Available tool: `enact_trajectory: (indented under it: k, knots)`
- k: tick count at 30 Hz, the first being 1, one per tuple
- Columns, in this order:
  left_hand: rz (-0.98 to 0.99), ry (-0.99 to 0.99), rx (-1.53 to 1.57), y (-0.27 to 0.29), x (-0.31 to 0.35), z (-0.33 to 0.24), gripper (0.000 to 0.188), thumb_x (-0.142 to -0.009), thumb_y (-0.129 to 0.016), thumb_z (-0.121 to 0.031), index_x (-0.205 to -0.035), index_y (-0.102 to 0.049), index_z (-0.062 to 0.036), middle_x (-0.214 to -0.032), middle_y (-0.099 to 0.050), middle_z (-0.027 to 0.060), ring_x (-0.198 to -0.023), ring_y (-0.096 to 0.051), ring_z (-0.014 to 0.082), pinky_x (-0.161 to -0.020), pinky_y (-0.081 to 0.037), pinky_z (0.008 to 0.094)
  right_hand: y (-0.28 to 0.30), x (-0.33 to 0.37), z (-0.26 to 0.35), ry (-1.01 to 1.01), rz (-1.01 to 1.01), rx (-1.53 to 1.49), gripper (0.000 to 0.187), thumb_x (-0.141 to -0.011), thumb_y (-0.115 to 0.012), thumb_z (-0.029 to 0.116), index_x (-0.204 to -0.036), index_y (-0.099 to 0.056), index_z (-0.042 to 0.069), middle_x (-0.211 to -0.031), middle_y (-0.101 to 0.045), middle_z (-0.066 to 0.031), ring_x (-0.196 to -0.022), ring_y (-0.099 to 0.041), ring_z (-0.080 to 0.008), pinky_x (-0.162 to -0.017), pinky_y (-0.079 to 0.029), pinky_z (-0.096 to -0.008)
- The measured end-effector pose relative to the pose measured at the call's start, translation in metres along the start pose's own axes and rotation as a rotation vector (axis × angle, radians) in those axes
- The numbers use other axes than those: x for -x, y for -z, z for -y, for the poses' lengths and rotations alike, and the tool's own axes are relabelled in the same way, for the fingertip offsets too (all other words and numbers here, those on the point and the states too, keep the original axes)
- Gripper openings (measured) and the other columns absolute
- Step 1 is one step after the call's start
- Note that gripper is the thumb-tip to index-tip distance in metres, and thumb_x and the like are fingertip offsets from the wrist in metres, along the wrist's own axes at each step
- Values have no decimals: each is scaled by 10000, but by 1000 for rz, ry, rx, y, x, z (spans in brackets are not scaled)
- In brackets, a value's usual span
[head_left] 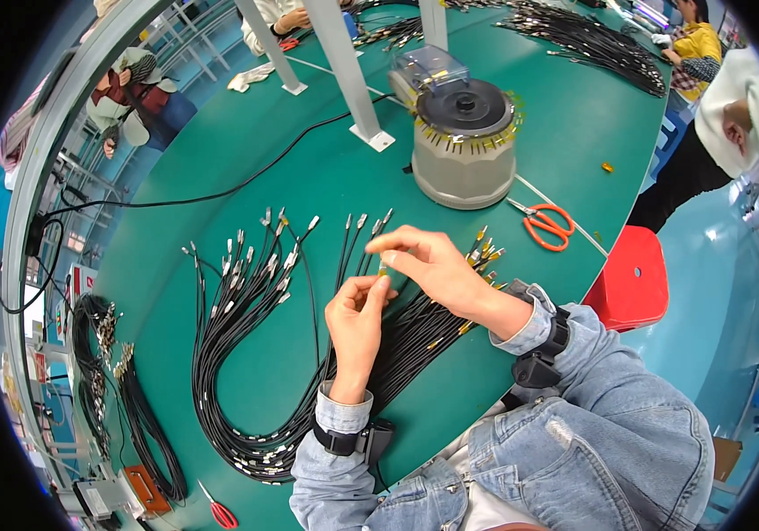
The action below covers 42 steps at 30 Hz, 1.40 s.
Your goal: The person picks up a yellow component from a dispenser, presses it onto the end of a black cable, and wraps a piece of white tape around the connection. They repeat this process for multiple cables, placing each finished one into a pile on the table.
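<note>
My left hand (357, 323) and my right hand (437, 270) meet over the green table. Thumb and fingers of both pinch one cable end (384, 265), where a bit of yellow tape shows; the fingers hide most of it. Several loose black cables (349, 237) with metal plugs lie just beyond my left hand. Under my right forearm runs a thick bundle of black cables (415, 341), its ends wrapped in yellow tape. To the left, another bundle (207, 363) bends in a U, with silvery plugs fanned out at the top.
A round grey tape dispenser (465, 168) with yellow strips round its rim stands beyond my hands. Orange-handled scissors (549, 227) lie right of it, red-handled scissors (220, 511) at lower left. Grey metal posts (348, 75) rise behind. A red stool (631, 279) stands right; other people work around.
</note>
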<state>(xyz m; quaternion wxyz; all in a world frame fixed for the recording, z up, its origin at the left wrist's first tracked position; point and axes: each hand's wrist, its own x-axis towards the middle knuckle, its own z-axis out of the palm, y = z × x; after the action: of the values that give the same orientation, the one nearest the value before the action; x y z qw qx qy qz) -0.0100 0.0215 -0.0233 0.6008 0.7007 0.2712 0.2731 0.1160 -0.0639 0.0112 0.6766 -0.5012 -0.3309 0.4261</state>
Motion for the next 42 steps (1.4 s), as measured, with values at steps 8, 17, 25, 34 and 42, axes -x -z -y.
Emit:
enact_trajectory:
  k: [8,17,25,34,42]
  knots:
    - [268,-237,-540,2,4,5,220,-821,-602,-100,-1017,-596,-2,-968,-589,118,-872,-567,211,-752,-454,291,102,0,78,422,-424,451,192,-871,-536,145,-960,-624,-1,-868,-607,-24,-830,-528,-82,-774,-414,-234]
    - [299,-17,-350,-2,12,-12,239,-818,-608,-144,-1010,-596,-2,-942,-591,149,-886,-561,297,-794,-444,363,208,-61,144,-117,-463,865,339,-794,-637,339,-938,-642,31,-932,-607,-19,-861,-498,-99,-772,-379,-270]
    - [45,-259,-765,27,-29,-15,223,-809,-617,-154,-978,-602,-10,-935,-598,134,-852,-556,286,-740,-448,370,230,-78,139,-187,-263,802,304,-745,-676,360,-853,-659,76,-837,-582,9,-780,-460,-100,-710,-351,-271]
    - [-84,-378,-1029,22,-48,8,167,-750,-666,-122,-866,-606,-19,-844,-571,117,-827,-557,289,-725,-453,368,181,-57,158,35,-231,555,173,-802,-626,248,-861,-621,86,-837,-557,37,-816,-475,-67,-750,-336,-248]
    - [-55,-260,-1054,26,-51,10,180,-728,-681,-125,-848,-587,-28,-886,-555,106,-861,-535,280,-709,-452,373,99,-7,130,207,74,223,151,-855,-568,192,-847,-580,41,-879,-562,-11,-840,-481,-80,-768,-365,-245]
